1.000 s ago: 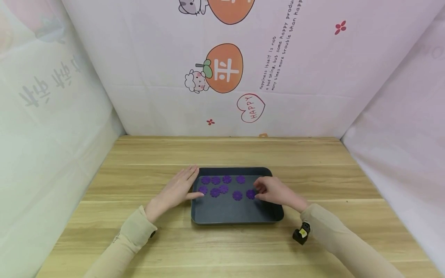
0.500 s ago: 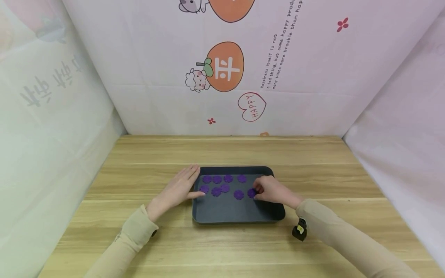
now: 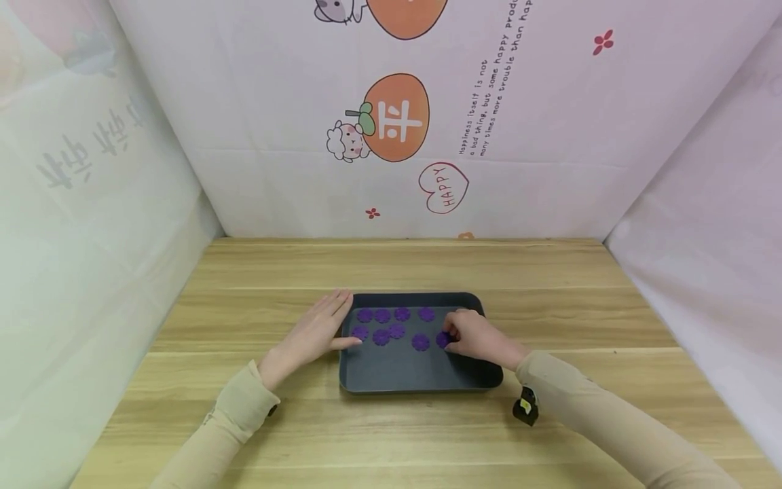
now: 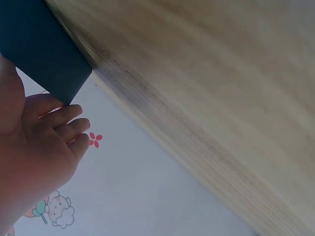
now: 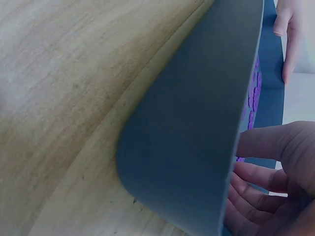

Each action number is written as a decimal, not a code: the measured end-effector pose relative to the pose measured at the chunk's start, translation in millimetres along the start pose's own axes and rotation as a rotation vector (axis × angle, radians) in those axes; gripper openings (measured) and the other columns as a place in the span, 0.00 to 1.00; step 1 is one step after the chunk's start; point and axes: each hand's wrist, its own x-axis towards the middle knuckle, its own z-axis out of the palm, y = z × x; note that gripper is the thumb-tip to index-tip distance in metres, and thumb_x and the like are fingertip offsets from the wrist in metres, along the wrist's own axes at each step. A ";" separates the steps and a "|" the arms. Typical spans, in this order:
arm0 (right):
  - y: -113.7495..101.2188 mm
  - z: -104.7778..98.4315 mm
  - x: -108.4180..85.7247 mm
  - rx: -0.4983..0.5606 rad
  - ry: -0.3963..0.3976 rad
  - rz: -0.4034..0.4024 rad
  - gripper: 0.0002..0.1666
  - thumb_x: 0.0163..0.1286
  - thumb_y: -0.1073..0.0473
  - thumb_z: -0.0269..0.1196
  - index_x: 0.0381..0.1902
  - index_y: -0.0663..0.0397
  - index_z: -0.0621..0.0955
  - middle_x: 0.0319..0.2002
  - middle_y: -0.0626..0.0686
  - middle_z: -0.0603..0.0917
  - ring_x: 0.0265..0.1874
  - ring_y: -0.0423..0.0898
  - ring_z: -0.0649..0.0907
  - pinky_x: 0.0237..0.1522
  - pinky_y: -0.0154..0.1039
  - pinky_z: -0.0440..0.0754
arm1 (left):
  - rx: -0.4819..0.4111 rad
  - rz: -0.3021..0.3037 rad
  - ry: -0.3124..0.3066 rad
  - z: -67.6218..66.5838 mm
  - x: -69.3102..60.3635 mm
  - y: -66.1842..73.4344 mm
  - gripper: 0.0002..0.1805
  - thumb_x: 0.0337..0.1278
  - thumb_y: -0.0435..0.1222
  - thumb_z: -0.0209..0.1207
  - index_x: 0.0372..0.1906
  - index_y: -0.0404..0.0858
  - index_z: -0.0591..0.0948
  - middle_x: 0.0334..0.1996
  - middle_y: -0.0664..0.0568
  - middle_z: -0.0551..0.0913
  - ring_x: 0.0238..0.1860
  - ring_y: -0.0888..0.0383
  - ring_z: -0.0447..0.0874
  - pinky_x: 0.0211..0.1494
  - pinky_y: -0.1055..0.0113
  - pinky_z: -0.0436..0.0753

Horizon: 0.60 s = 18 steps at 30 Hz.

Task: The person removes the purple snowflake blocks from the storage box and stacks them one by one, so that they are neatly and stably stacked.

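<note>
A dark grey baking tray (image 3: 403, 375) lies on the table with several flat purple flower-shaped pieces (image 3: 420, 342) on its floor. At its left end, my left hand (image 3: 308, 336) rests along the rim, fingers straight and thumb reaching over the edge; in the left wrist view those fingers touch the tray's corner (image 4: 54, 64). Inside the right part, my right hand (image 3: 479, 337) pinches a purple flower-shaped piece (image 3: 442, 339) between thumb and fingertips. From the right wrist, the tray's wall (image 5: 182, 123) hides those fingertips and most of the pieces.
Around the tray spreads a wood-grain table (image 3: 391, 441). A white printed cloth (image 3: 275, 170) hangs behind it, with pale cloth walls at both sides. Two of the purple pieces overlap near the tray's middle left.
The right forearm and wrist have shifted slightly left, while the fingers stay at the same purple piece. The left hand holds its place; the whole head view has drifted a little.
</note>
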 end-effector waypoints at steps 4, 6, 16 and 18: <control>-1.4 0.9 0.6 -0.012 0.006 0.004 0.12 0.56 0.65 0.74 0.36 0.61 0.82 0.33 0.55 0.84 0.32 0.43 0.80 0.35 0.38 0.85 | 0.000 0.010 0.015 -0.3 -0.3 -0.5 0.49 0.58 0.57 0.63 0.71 0.24 0.64 0.72 0.31 0.65 0.74 0.36 0.63 0.76 0.44 0.67; -2.1 0.7 0.4 -0.012 0.007 0.004 0.12 0.56 0.65 0.73 0.36 0.61 0.82 0.33 0.55 0.84 0.31 0.43 0.80 0.35 0.38 0.85 | 0.000 0.012 0.021 -0.6 -0.2 -0.5 0.49 0.58 0.57 0.63 0.70 0.24 0.65 0.71 0.31 0.66 0.74 0.36 0.63 0.76 0.43 0.67; -6.1 -0.6 -3.3 -0.028 0.040 -0.027 0.11 0.56 0.67 0.73 0.33 0.60 0.80 0.31 0.54 0.82 0.29 0.41 0.77 0.30 0.33 0.80 | -0.003 -0.001 -0.002 0.2 0.0 -0.7 0.49 0.59 0.58 0.61 0.72 0.25 0.63 0.72 0.31 0.64 0.75 0.36 0.61 0.77 0.44 0.65; -6.9 -1.1 -4.1 -0.035 0.048 -0.036 0.11 0.56 0.67 0.73 0.33 0.61 0.80 0.30 0.54 0.81 0.28 0.41 0.76 0.29 0.33 0.80 | -0.007 -0.006 -0.006 -0.1 -0.1 -0.4 0.50 0.59 0.58 0.61 0.72 0.25 0.63 0.73 0.31 0.64 0.75 0.37 0.61 0.78 0.44 0.65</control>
